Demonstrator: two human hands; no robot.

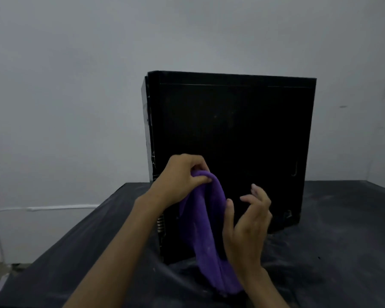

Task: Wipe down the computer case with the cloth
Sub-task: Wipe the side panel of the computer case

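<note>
Head view: black computer case (pixel 231 152) upright on a dark-draped surface (pixel 342 241), purple cloth (pixel 205 236) dangling before it, pinched at its top by left hand (pixel 182 176), right hand (pixel 247 221) loosely open beside it, seemingly gathering a wiping pad.

Computer case (pixel 231 141) on table (pixel 342 241), cloth (pixel 206 230) in front

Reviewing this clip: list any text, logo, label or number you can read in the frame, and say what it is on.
None can be read.
computer case: its black side panel shows no lettering; faint pale marks near its lower right edge are too dim to tell as text.
purple cloth, held up by the left hand with the right hand beside it: no tag or print visible.
Black table cover and wall: no writing.
</note>
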